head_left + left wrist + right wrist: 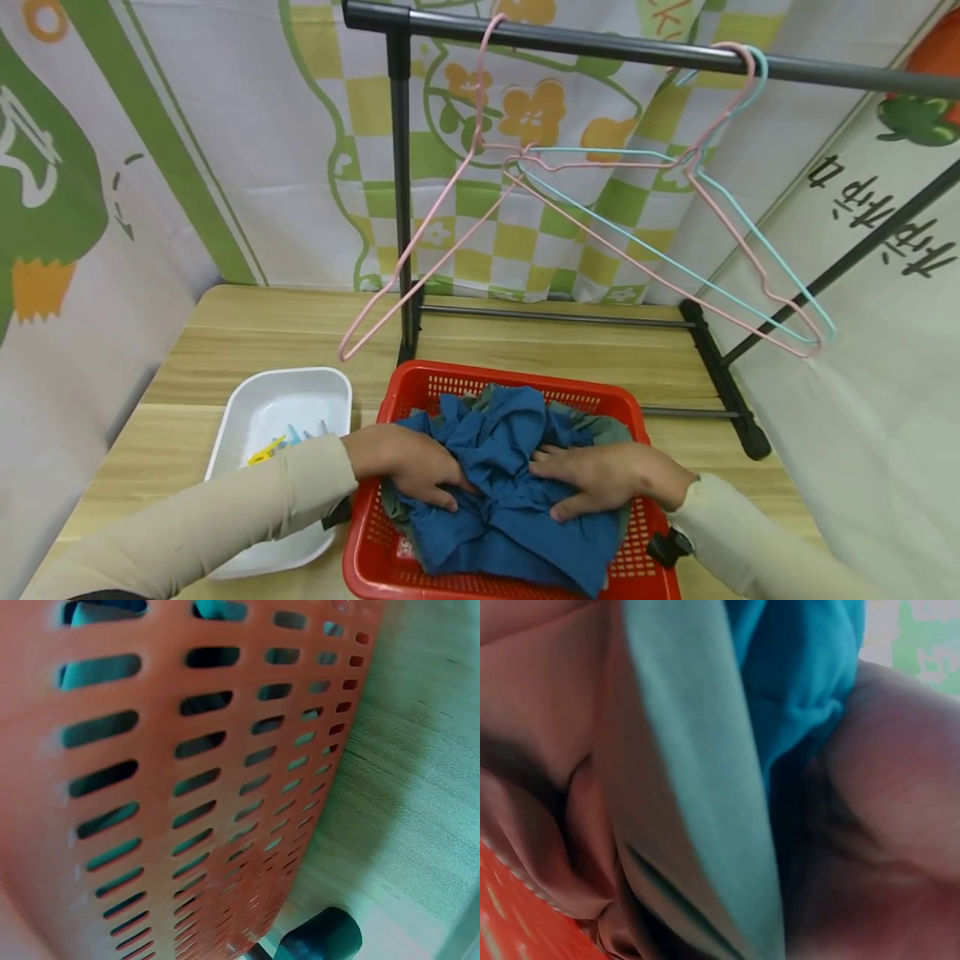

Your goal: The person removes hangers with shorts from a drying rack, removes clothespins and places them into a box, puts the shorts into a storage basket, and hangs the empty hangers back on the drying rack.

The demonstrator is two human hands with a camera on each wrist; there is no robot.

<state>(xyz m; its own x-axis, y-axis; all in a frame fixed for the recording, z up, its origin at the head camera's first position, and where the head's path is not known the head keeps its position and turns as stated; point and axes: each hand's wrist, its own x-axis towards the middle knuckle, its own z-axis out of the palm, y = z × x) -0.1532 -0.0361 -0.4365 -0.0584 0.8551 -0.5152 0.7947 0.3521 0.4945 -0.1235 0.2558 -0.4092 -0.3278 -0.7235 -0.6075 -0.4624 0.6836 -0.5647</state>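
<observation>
Crumpled blue cloth (517,483), its kind of garment not clear, lies heaped in a red plastic basket (510,372). Grey-green cloth (611,430) shows around its edges, and also in the right wrist view. My left hand (427,467) rests on the left side of the blue cloth, fingers pointing down into its folds and fingertips partly hidden. On the opposite side my right hand (588,479) presses on the cloth with fairly straight fingers. In the left wrist view the basket's slotted wall (202,780) fills most of the picture, and the hand's fingers are out of sight.
A white tray (247,408) with several clothespins (268,450) stands left of the basket, partly under my left forearm. Behind it rises a black clothes rack (401,167). Pink hangers (431,218) and a light blue hanger (787,267) hang from its bar, above the basket.
</observation>
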